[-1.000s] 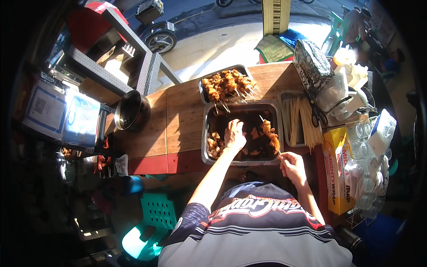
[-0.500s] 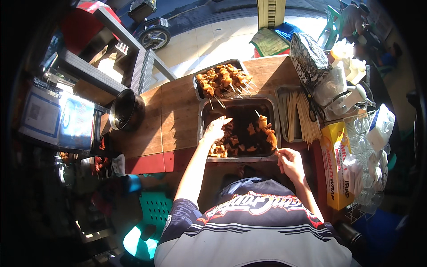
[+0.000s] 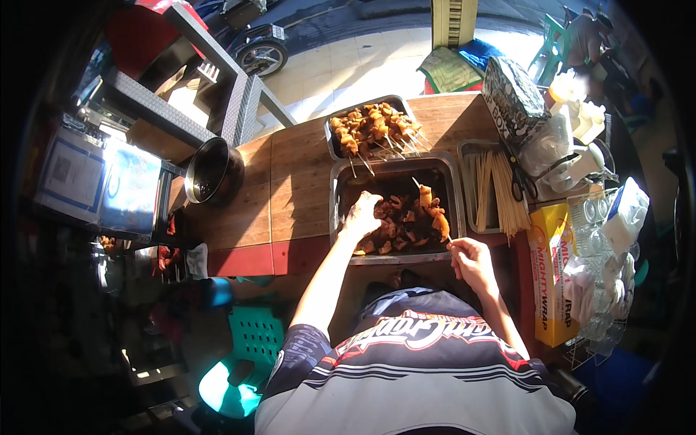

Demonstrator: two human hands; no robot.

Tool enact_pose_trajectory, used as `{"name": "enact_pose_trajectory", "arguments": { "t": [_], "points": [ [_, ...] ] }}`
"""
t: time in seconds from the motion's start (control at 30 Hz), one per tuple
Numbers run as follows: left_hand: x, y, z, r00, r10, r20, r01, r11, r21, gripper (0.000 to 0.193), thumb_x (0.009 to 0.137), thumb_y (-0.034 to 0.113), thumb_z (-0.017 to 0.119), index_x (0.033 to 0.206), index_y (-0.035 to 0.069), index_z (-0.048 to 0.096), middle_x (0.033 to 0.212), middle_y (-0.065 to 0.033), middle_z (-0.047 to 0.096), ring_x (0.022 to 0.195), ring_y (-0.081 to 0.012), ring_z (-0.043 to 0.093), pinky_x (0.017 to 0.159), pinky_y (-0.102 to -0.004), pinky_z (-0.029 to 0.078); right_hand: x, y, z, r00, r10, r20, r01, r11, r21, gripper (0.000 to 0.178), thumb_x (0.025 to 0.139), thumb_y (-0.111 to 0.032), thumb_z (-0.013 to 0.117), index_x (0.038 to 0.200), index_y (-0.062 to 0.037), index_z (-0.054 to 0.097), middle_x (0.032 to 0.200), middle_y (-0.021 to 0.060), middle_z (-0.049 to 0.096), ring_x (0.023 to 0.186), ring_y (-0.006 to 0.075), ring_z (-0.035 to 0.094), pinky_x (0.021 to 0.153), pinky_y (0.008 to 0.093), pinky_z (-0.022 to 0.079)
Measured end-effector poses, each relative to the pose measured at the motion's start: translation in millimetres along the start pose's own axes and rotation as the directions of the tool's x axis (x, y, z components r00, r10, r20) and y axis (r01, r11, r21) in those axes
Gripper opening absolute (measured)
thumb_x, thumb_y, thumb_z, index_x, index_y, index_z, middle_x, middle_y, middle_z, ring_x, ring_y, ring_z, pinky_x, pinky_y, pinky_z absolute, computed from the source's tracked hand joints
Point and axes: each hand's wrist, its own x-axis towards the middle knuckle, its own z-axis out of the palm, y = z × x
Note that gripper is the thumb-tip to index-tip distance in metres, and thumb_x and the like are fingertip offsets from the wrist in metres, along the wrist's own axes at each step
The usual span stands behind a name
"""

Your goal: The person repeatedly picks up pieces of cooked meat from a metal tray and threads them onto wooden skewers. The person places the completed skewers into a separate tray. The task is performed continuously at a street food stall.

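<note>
My right hand, at the near right corner of a deep metal tray, grips the lower end of a skewer. Several pieces of sauced meat are threaded on that skewer, and its bare tip points up and away over the tray. Inside the same tray my left hand reaches in from the left, fingers apart and curved beside loose pieces of dark, sauced meat. Its fingertips are partly hidden, and no piece is plainly held.
Behind, a second tray carries heaped meat skewers. Bare bamboo sticks lie in a narrow tray at right, with black scissors beside it. A dark pot stands left; a yellow wrap box stands right.
My left hand's fingers, stretched out before, are now curved lower among the meat. The loose pieces have shifted into a heap toward the tray's middle. My right hand keeps its skewer; the view has moved slightly.
</note>
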Motion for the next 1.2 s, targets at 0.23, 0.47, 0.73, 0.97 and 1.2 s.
{"name": "enact_pose_trajectory", "arguments": {
  "t": [0.23, 0.47, 0.73, 0.97, 1.2],
  "points": [
    [6.6, 0.5, -36.6, 0.991, -0.13, 0.041, 0.128, 0.991, 0.039, 0.021, 0.072, 0.017, 0.08, 0.088, 0.011, 0.066, 0.092, -0.01, 0.066, 0.082, -0.028, 0.065, 0.073, -0.0397, 0.053, -7.4, 0.5, -9.9, 0.998, -0.007, -0.056, 0.007, 1.0, -0.007, 0.014, 0.094, -0.004, 0.053, 0.096, 0.0027, 0.065, 0.061, 0.0022, 0.056, 0.043, 0.0058, 0.048, 0.04, 0.0213, 0.038],
    [-33.8, 2.2, -38.6, 0.866, -0.248, 0.433, 0.091, 0.932, 0.352, 0.039, 0.059, 0.018, 0.083, 0.093, 0.008, 0.066, 0.087, -0.0111, 0.072, 0.086, -0.0285, 0.07, 0.074, -0.0375, 0.055, -6.3, 8.0, -10.7, 0.999, 0.002, -0.051, 0.001, 0.999, 0.045, 0.013, 0.095, -0.005, 0.054, 0.096, 0.0027, 0.065, 0.061, 0.0023, 0.055, 0.043, 0.0054, 0.048, 0.039, 0.0211, 0.038],
    [-6.4, -10.7, 8.6, 0.975, -0.192, -0.108, 0.157, 0.951, -0.267, 0.033, 0.079, 0.003, 0.066, 0.111, 0.006, 0.06, 0.091, -0.0151, 0.067, 0.084, -0.0289, 0.067, 0.074, -0.0373, 0.054, -4.3, 1.9, -3.1, 0.999, 0.004, -0.05, -0.003, 1.0, 0.009, 0.013, 0.095, -0.005, 0.054, 0.096, 0.0026, 0.065, 0.062, 0.0026, 0.057, 0.044, 0.0057, 0.049, 0.04, 0.021, 0.039],
    [-4.0, -34.1, 4.7, 0.95, -0.224, -0.216, 0.138, 0.926, -0.352, 0.017, 0.082, 0.001, 0.063, 0.097, 0.007, 0.068, 0.089, -0.0089, 0.068, 0.08, -0.024, 0.066, 0.072, -0.0342, 0.054, -5.3, 9.6, -9.4, 0.998, -0.007, -0.059, 0.009, 0.999, 0.035, 0.014, 0.095, -0.004, 0.053, 0.097, 0.0025, 0.065, 0.062, 0.0024, 0.057, 0.043, 0.0058, 0.048, 0.039, 0.021, 0.038],
    [-31.1, 3.8, 25.9, 0.991, 0.093, 0.1, -0.113, 0.971, 0.212, 0.03, 0.083, 0.01, 0.061, 0.111, 0.009, 0.068, 0.117, -0.0126, 0.057, 0.101, -0.0317, 0.061, 0.087, -0.0395, 0.052, -5.7, 12.9, -4.4, 0.999, -0.011, -0.042, 0.013, 0.999, 0.052, 0.012, 0.095, -0.004, 0.055, 0.096, 0.0025, 0.065, 0.061, 0.0022, 0.056, 0.042, 0.0053, 0.047, 0.039, 0.0209, 0.037]
  ]
}}
